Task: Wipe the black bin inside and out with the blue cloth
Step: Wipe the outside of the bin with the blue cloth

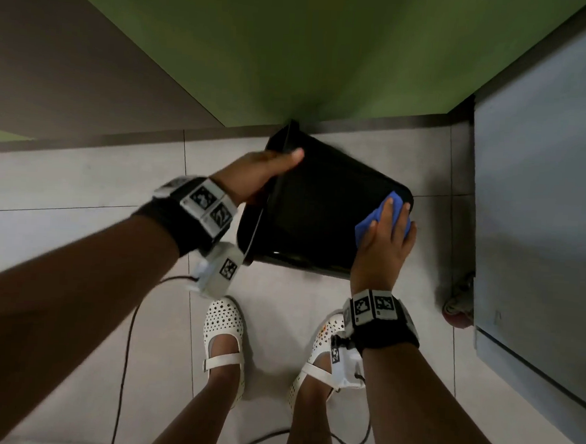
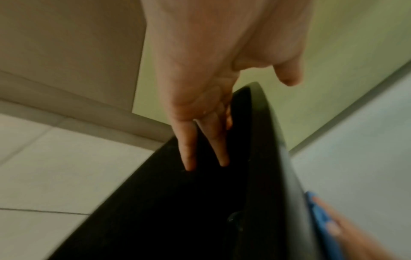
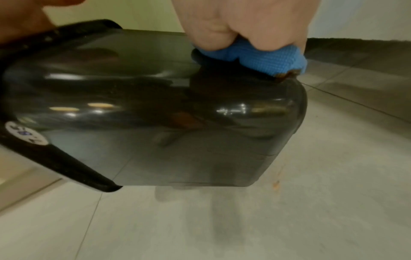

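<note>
The black bin is tipped on its side above the tiled floor, with its mouth to the left. My left hand grips the rim, fingers inside the bin and thumb over the outer edge. On the bin's upper outer wall, near its base corner, my right hand presses the blue cloth. In the right wrist view the fingers curl round the bunched cloth on the glossy bin wall. The inside of the bin is hidden.
A green wall with a dark skirting stands just behind the bin. A grey wheeled cabinet with a caster is close on the right. My feet in white shoes stand below the bin, and a black cable trails on the floor.
</note>
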Tool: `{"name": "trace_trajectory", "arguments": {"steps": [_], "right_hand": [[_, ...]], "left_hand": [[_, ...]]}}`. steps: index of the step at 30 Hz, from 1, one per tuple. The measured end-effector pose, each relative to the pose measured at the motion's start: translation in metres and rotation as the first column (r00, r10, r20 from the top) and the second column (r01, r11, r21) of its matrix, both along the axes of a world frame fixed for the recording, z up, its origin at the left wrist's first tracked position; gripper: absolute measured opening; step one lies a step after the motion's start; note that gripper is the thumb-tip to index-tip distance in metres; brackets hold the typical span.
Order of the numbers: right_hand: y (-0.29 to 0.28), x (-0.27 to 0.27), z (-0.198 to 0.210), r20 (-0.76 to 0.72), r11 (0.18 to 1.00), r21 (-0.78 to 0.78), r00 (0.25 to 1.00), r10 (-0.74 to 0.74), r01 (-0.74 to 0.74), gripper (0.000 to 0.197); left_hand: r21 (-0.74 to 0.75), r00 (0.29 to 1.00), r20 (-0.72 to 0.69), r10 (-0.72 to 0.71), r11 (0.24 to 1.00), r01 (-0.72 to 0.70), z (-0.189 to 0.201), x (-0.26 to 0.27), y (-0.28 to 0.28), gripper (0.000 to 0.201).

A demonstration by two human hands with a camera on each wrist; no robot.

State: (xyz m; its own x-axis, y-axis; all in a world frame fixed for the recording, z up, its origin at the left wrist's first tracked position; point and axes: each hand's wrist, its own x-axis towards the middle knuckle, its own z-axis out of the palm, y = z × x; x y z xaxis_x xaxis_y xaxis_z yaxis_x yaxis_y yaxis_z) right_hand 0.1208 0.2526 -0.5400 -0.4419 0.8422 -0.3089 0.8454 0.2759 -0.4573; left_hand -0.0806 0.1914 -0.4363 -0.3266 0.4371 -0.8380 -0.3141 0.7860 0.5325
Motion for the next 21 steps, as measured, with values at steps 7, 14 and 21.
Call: {"name": "trace_trajectory", "arguments": {"steps": [7,14,21], "right_hand": [[-0.013,0.000,-0.011,-0.093,0.998,0.008,0.993,0.067,-0.066,0.054],[-0.006,0.005,-0.009,-0.222,0.985,-0.028,0.959,-0.175,0.173,0.037],[-0.050,-0.029,0.020,-0.099,0.957,0.202,0.968,0.231,-0.207,0.045]], "left_hand": [[-0.243,0.952,-0.299,-0.060,0.970,-0.015,-0.002,-0.005,0.019,0.069],[-0.143,0.946,-0.295,0.137,0.972,-0.186,-0.012,0.008,0.002,0.090],[-0.080,0.932,-0.317,0.176,0.974,-0.211,-0.004,0.024,-0.002,0.070]]}}
